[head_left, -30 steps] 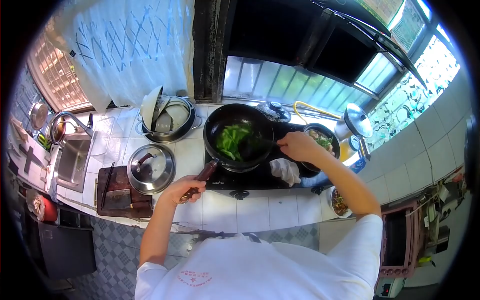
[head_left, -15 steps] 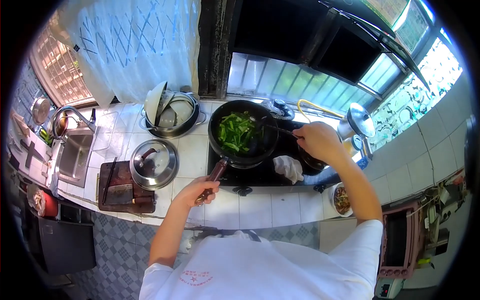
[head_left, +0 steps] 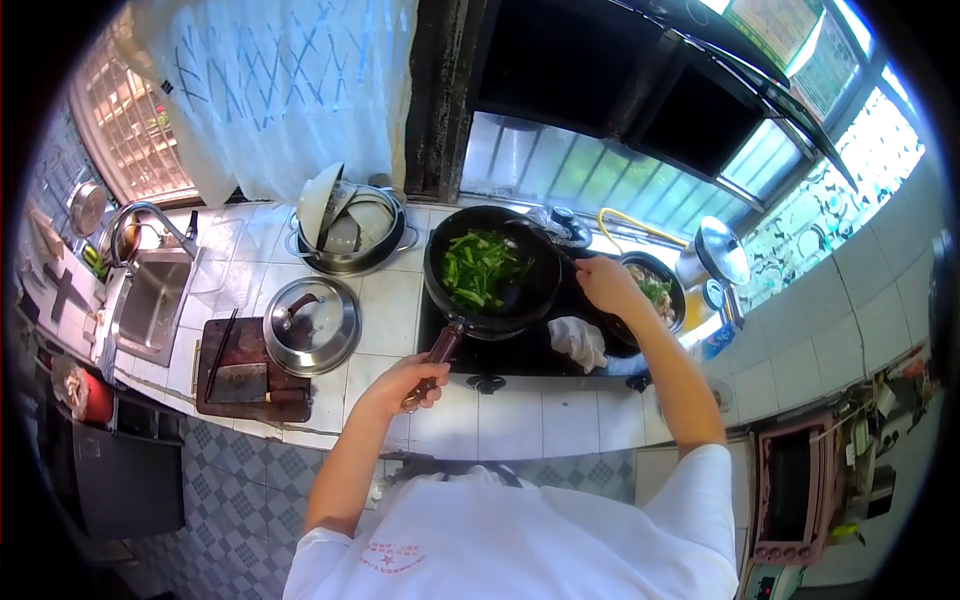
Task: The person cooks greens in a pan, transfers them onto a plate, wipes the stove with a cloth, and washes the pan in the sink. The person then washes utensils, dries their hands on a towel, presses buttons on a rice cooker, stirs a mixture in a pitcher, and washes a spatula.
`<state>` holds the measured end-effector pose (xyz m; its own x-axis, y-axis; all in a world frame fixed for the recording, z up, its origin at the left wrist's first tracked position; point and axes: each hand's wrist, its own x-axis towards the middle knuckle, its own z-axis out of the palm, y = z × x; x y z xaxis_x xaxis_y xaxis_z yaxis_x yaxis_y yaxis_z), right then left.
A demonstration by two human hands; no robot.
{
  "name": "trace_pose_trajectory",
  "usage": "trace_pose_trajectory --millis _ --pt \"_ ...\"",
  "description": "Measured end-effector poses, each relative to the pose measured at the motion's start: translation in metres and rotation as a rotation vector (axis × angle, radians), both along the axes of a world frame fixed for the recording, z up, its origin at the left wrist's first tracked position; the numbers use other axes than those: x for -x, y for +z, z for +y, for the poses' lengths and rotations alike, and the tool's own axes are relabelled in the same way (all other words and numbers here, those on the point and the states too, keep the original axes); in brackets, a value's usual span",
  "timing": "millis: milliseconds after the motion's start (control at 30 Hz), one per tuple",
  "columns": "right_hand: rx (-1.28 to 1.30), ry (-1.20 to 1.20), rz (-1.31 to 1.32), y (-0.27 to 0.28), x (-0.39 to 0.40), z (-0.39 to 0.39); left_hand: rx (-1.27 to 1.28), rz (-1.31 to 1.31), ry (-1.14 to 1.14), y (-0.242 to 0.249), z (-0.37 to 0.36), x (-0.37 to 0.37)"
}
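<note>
A black wok (head_left: 434, 285) stands on the left side of the black stove (head_left: 500, 357), with chopped green vegetables (head_left: 484, 268) inside. My left hand (head_left: 405, 386) is wrapped round its brown handle (head_left: 446, 343). In my right hand (head_left: 606, 284) is a dark long-handled cooking utensil (head_left: 556, 248), which reaches over the wok's right side; its head does not show clearly. To the right of that hand, a second dark pan (head_left: 681, 298) contains food with green bits (head_left: 655, 292). A crumpled white cloth (head_left: 577, 342) lies on the stove between the pans.
A metal lid (head_left: 312, 325) and a cutting board (head_left: 225, 405) with a cleaver (head_left: 243, 383) and chopsticks (head_left: 219, 352) lie to the left. Behind them stands a pot (head_left: 350, 265) stacked with bowls (head_left: 318, 205). A sink (head_left: 152, 305) is far left, jars (head_left: 712, 293) far right.
My right hand and the utensil have shifted left and slightly down, uncovering the second pan. My left hand still grips the wok handle. The camera view has shifted slightly.
</note>
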<state>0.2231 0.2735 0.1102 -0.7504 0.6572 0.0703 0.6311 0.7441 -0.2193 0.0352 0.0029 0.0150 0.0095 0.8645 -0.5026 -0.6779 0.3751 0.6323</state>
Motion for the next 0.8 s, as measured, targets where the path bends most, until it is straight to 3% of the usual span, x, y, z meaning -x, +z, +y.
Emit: trace_pose_trajectory --millis 33,100,167,200,233,300,333,500,633,767,800 --pt "-0.005 -0.058 0.064 -0.010 0.000 0.009 0.010 0.004 -0.015 -0.001 0.000 0.001" --pt "0.030 0.005 -0.081 -0.015 0.012 0.036 0.021 0.015 -0.035 -0.004 0.001 0.008" --pt "0.711 -0.307 -0.214 -0.013 0.023 0.050 0.016 -0.016 -0.107 -0.005 0.000 0.023" --pt "1.003 -0.358 -0.124 -0.008 0.024 0.052 0.011 -0.051 -0.124 -0.002 -0.001 0.031" --pt "0.994 -0.349 -0.121 -0.008 0.024 0.058 0.002 -0.045 -0.118 -0.001 0.000 0.041" --pt "1.355 -0.319 -0.060 -0.021 0.023 0.070 0.021 -0.006 -0.224 -0.002 0.001 0.058" --pt "1.380 -0.282 -0.014 -0.023 0.022 0.067 0.023 0.006 -0.219 0.003 0.001 0.062" --pt "1.150 -0.216 -0.097 0.023 0.000 0.040 0.048 -0.007 -0.227 0.006 -0.001 0.073" --pt "0.825 -0.046 -0.212 0.065 -0.026 0.026 0.060 0.027 -0.211 0.010 0.000 0.069" --pt "0.558 0.054 -0.101 0.035 -0.010 0.053 0.084 0.045 -0.212 0.008 0.000 0.069" --pt "0.574 -0.013 -0.122 0.029 0.003 0.056 0.078 0.039 -0.205 0.011 0.001 0.068"
